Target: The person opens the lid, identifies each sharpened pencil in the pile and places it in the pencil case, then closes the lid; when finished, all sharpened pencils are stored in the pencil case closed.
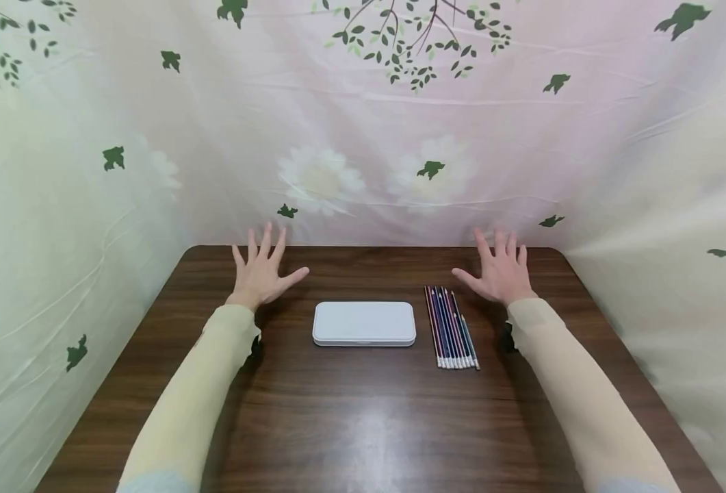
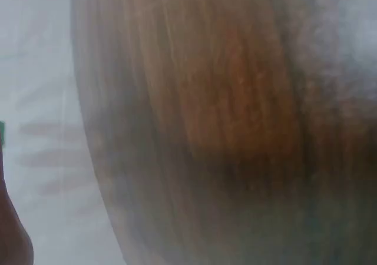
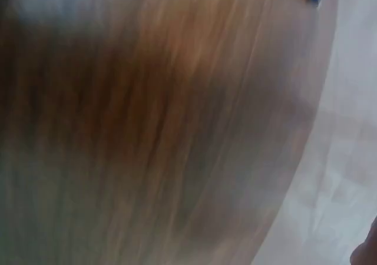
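Left hand [image 1: 261,275], right hand [image 1: 503,275]: both spread, near far corners of table [image 1: 301,424].
Pencils [image 1: 449,330]: beside white case [image 1: 364,322], toward right edge.

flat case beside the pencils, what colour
The flat case is white, clearest in the head view.

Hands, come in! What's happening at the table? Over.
Left hand and right hand spread, holding nothing. White case closed on table. Pencils side by side, right of case. Nothing seen in the way.
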The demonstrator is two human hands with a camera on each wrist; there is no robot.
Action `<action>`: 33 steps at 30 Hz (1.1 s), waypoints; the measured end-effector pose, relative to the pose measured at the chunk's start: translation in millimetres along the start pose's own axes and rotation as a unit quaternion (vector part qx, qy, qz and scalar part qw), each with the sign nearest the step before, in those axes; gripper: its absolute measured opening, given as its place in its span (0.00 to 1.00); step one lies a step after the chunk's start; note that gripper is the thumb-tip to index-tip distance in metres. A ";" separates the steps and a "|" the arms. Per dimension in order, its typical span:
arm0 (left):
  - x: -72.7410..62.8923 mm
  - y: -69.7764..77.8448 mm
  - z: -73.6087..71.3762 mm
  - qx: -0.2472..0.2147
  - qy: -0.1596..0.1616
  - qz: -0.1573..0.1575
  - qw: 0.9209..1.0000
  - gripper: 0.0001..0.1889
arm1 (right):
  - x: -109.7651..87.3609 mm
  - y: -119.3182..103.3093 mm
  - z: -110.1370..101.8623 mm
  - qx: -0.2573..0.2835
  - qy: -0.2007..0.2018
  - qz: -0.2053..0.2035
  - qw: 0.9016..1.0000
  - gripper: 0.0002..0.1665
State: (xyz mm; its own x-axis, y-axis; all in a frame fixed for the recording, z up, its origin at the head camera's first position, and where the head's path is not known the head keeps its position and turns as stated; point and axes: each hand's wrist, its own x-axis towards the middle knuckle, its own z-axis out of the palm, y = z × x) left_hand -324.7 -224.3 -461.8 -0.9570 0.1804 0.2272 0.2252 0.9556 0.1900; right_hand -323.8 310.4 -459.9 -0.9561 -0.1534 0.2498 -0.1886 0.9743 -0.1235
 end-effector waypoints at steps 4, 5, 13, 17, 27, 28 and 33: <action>-11.8 10.8 -1.4 -0.058 -0.027 0.015 0.998 0.55 | -6.1 -21.6 -3.5 0.038 -0.005 -0.061 0.997 0.64; -15.4 14.3 -1.4 -0.071 -0.037 0.021 0.997 0.55 | -8.5 -28.2 -4.2 0.045 -0.010 -0.081 0.996 0.62; -50.6 44.6 -4.7 -0.162 -0.140 0.092 0.972 0.57 | -32.0 -98.2 -13.8 0.064 -0.104 -0.260 0.958 0.54; -61.3 53.5 -1.1 -0.164 -0.189 0.128 0.960 0.65 | -41.2 -134.0 -10.9 0.060 -0.137 -0.314 0.937 0.54; -65.4 54.9 7.1 -0.204 -0.238 0.140 0.939 0.63 | -42.7 -183.6 2.0 0.058 -0.178 -0.376 0.908 0.51; -65.3 55.2 8.3 -0.205 -0.234 0.142 0.940 0.62 | -42.7 -185.8 2.7 0.054 -0.181 -0.378 0.906 0.50; -64.3 55.0 13.4 -0.200 -0.215 0.155 0.943 0.58 | -42.9 -192.0 9.3 0.033 -0.170 -0.376 0.910 0.53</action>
State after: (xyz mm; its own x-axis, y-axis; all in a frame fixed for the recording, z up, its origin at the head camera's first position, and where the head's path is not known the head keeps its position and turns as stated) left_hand -253.3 -180.3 -478.7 -0.7996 0.5975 -0.0608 0.4759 0.6921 0.5428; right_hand -248.6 128.4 -455.8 -0.5637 -0.8257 -0.0227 -0.8205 0.5629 -0.0999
